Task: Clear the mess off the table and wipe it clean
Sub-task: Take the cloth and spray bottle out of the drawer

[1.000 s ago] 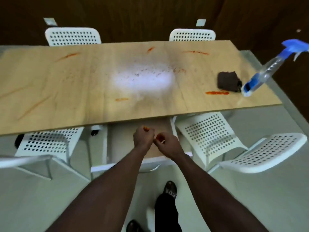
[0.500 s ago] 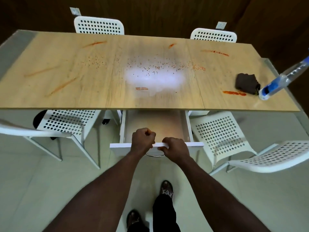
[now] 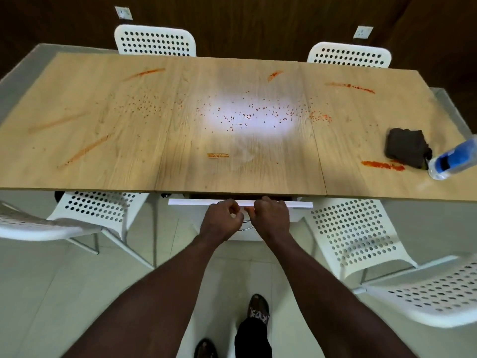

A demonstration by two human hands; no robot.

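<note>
- hands first: the left hand [image 3: 221, 220] and right hand [image 3: 271, 218] sit side by side, knuckles nearly touching, both curled at the front of a white drawer [image 3: 196, 202] under the near edge of the worktop [image 3: 103, 151].
- fingers of both hands are bent in loose fists against the drawer front; whether they grip its top lip or only press on it cannot be told.
- a thin metal handle [image 3: 247, 228] shows just below, between the two hands.
- drawer front sits just beneath the worktop edge, with only a narrow dark gap above it.
- worktop is smeared with orange-red streaks [image 3: 382, 165] and sprinkled with small red crumbs [image 3: 247, 116] across the middle.
- a dark cloth [image 3: 406, 147] lies crumpled at the right end, touching a clear spray bottle [image 3: 454, 161] with blue liquid, which is partly cut off by the frame edge.
- white perforated chairs [image 3: 353, 233] stand around the worktop, on both long sides.
</note>
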